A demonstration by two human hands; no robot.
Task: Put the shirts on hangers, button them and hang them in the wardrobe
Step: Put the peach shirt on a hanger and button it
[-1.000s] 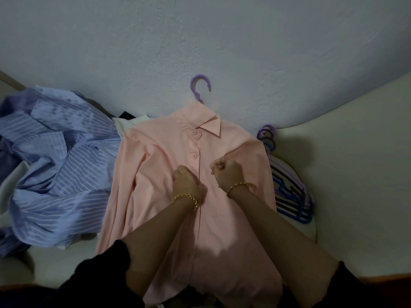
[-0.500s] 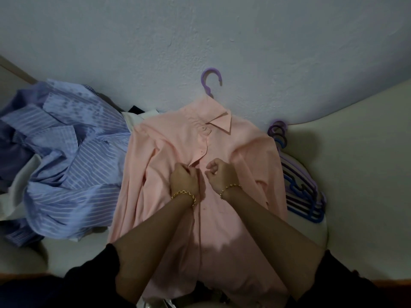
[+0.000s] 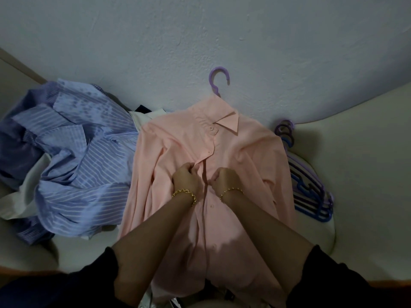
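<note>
Left hand (image 3: 186,181) pinching, right hand (image 3: 226,180) pinching

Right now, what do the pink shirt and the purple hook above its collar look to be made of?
Pink button-up shirt: thin woven fabric, matte, probably cotton; it creases softly. Purple hanger hook: probably moulded plastic, smooth, uniform colour.

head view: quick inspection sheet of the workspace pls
surface: pale surface, partly covered by clothes
job's things: pink shirt laid flat on a purple hanger, hook toward the wall; top buttons done, front open below the hands
clutter: heap of blue striped shirts left of it; stack of spare hangers right of it
grips: left hand and right hand each pinch a front edge of the pink shirt, close together
cables: nothing seen
surroundings: plain wall behind; dim light
</note>
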